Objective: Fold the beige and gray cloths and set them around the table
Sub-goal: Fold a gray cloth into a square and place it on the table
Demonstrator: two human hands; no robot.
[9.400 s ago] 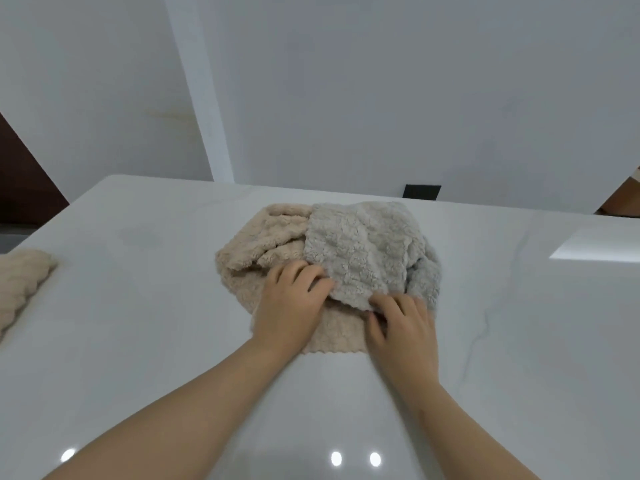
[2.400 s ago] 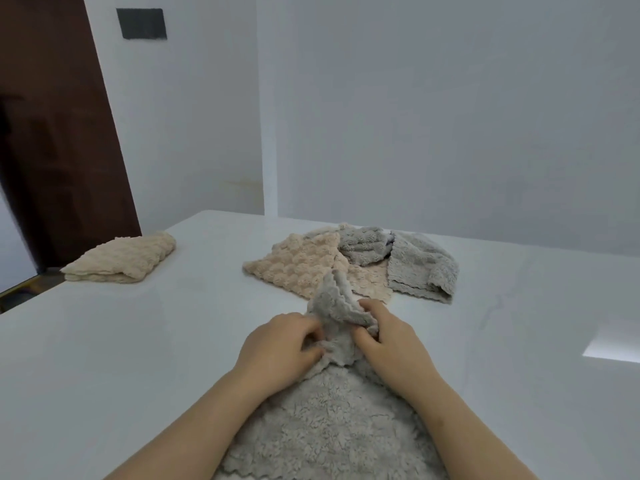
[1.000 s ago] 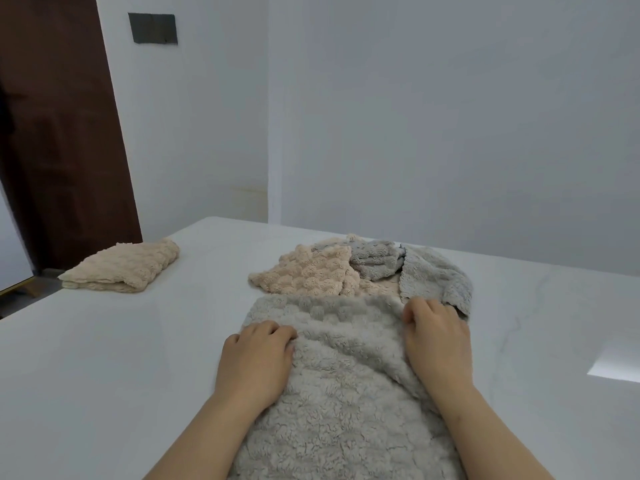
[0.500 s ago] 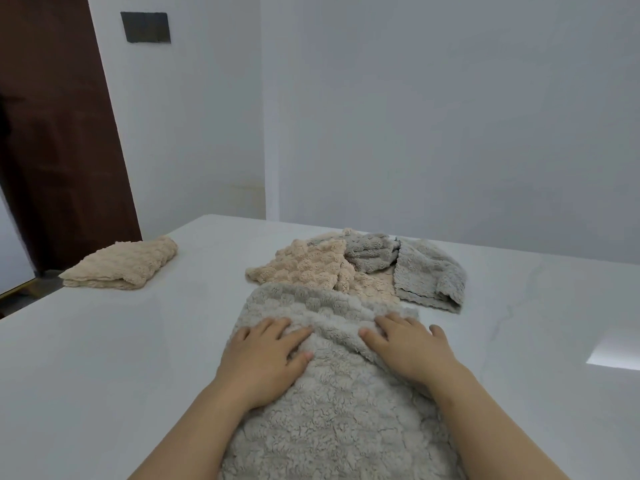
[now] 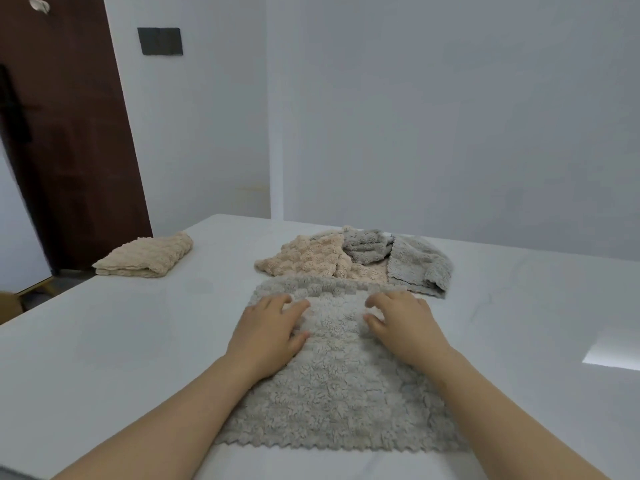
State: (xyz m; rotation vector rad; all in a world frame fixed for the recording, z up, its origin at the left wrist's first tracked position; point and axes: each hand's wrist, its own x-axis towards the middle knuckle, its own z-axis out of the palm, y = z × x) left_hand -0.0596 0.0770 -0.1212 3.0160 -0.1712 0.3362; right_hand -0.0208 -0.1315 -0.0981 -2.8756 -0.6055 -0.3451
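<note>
Gray cloth [image 5: 332, 393] lies flat on the white table [image 5: 104, 341], right in front of the person, with its zigzag edge nearest them. The left hand [image 5: 268, 336] rests on it with fingers spread out, holding nothing. The right hand [image 5: 405, 327] rests on it too, fingers loose and a bit bent, not grabbing. Just behind sits a messy pile: a beige cloth [image 5: 304, 259] touching a crumpled gray cloth [image 5: 419, 268]. Well off to the left, a folded beige cloth [image 5: 149, 254] sits near a brown door [image 5: 62, 133].

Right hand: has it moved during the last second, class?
Yes: the right hand slid left across the spread gray cloth, away from the crumpled gray cloth behind it.
</note>
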